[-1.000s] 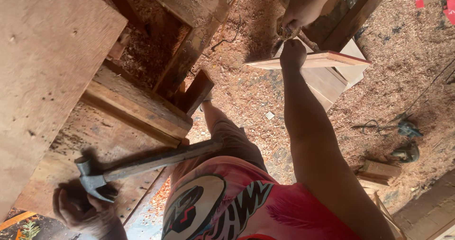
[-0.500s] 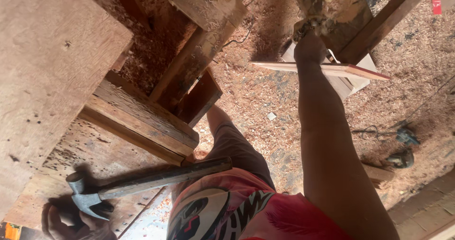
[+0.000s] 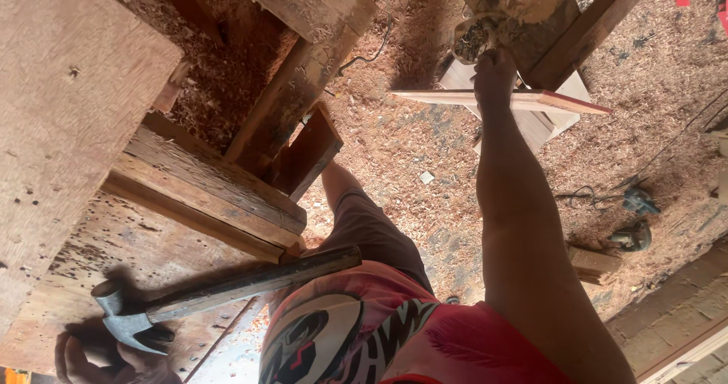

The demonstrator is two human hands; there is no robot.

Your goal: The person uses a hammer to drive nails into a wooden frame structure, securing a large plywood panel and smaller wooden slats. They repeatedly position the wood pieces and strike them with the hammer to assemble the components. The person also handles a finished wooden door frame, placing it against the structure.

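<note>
My right hand is stretched far forward, knuckles up, at the rim of a small round container holding dark bits. Its fingers are curled and hidden, so I cannot see whether they hold anything. Just under the wrist a thin, red-edged wooden board lies flat. My left hand is at the bottom left on the worn workbench, fingers curled under the steel claw head of a hammer. The hammer's wooden handle points toward my body.
Thick timber beams and a wide plank lie across the workbench. Sawdust covers the floor. A power tool with its cable and a small wood block lie on the floor at the right. My leg shows in the middle.
My right hand has drawn back from reaching higher with spread fingers and has closed at the container's rim. The hammer and my left hand have stayed on the bench.
</note>
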